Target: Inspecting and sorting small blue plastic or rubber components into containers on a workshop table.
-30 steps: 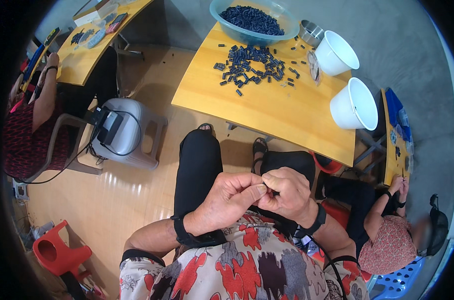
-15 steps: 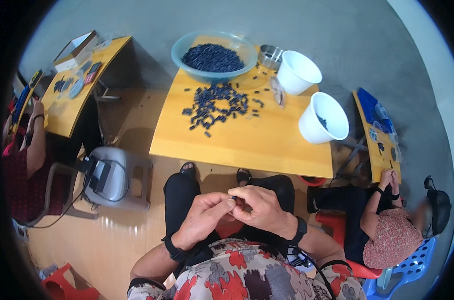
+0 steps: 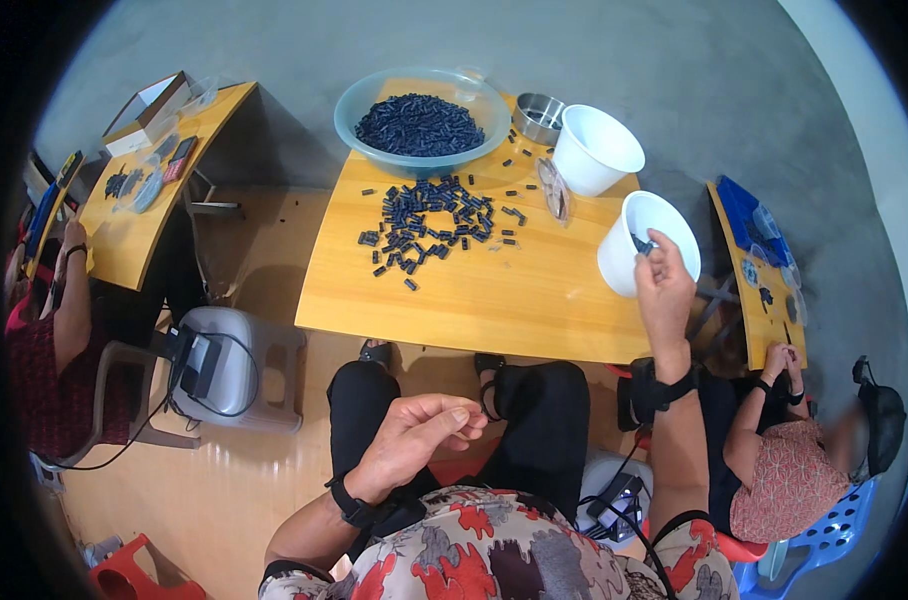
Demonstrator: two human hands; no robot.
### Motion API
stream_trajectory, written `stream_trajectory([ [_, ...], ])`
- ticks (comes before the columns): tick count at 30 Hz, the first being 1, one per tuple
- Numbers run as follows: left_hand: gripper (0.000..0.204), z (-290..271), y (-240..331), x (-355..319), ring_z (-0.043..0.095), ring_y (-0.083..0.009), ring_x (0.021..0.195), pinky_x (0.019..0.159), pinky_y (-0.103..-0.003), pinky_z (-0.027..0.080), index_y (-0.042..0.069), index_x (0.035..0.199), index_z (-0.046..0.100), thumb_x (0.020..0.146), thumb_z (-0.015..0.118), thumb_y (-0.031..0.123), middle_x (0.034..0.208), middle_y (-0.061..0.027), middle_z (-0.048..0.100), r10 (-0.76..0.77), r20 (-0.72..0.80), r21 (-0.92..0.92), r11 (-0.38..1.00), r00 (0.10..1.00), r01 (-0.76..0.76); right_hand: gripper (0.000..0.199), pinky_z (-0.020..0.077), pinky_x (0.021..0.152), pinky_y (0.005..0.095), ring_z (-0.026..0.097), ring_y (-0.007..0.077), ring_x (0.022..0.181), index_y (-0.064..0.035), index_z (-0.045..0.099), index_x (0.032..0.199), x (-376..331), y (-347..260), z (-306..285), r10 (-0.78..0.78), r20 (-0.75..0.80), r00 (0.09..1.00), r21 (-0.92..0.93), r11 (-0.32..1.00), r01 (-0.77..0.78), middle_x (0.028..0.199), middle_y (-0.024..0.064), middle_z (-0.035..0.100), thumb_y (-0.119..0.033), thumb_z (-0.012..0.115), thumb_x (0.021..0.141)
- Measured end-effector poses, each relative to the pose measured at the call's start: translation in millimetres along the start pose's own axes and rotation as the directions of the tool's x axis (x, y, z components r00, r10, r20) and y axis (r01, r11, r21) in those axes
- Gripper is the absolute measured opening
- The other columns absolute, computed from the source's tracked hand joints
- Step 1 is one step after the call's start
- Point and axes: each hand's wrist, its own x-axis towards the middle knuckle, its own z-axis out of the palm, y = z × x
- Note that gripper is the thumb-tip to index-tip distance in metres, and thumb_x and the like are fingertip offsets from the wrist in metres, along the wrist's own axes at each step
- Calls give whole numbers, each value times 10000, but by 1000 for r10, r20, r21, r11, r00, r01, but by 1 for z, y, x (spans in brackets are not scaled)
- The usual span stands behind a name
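My right hand (image 3: 664,285) reaches over the near rim of the nearer white bucket (image 3: 614,262), its thumb and fingers drawn together at the opening. Dark bits (image 3: 641,243) show in the bucket beside the fingertips; whether one is pinched in them I cannot make out. Above my lap, my left hand (image 3: 424,435) is closed, thumb pressed against curled fingers, and anything inside is hidden. Small black ribbed pieces (image 3: 429,225) lie in a loose heap on the yellow table (image 3: 454,310). Many more fill a wide translucent bowl (image 3: 349,130) at the back.
A second white bucket (image 3: 599,150), a round metal tin (image 3: 540,112) and a clear plastic packet (image 3: 554,190) stand or lie along the table's right. Other people work at side tables, left and right. A grey stool (image 3: 244,375) holding a black device and cable stands at left.
My hands have parted: the right one has moved from my lap forward and right to the nearer white bucket. My left hand stays above my lap, closed.
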Motion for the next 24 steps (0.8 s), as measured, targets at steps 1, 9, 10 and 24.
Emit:
stream_trajectory([
  [1, 248, -1, 0, 1, 642, -173, 837, 719, -282, 531, -27, 1049, 612, 921, 526, 167, 937, -121, 659, 55, 4, -18, 998, 998, -55, 303, 457, 578, 258, 534, 117, 573, 7, 568, 1101, 5, 8, -1, -57, -58, 997, -33, 998, 55, 645, 52, 546, 8, 575, 797],
  [9, 242, -7, -1, 3, 640, -172, 835, 713, -278, 527, -26, 1042, 615, 922, 524, 164, 934, -118, 660, -3, -20, -33, 999, 1000, 2, 295, 463, 580, 261, 552, 120, 577, 15, 562, 1103, 14, 19, 10, -31, -76, 997, -11, 999, 30, 651, 66, 571, 2, 578, 808],
  [10, 242, -8, -1, 4, 639, -171, 834, 711, -278, 526, -26, 1040, 616, 922, 524, 165, 934, -119, 659, 52, -3, -46, 998, 999, -52, 259, 465, 579, 257, 561, 120, 583, 10, 577, 1069, 10, 14, 17, -31, -38, 999, 55, 998, 33, 660, 70, 581, 1, 579, 809],
  [24, 240, -22, -1, 6, 638, -177, 832, 709, -289, 525, -30, 1039, 610, 928, 508, 157, 936, -127, 655, -4, -42, -71, 997, 999, 1, 99, 478, 653, 370, 601, 304, 756, -51, 643, 863, 7, -3, 133, -168, 375, 911, 27, 985, 171, 826, 116, 622, -89, 618, 775],
])
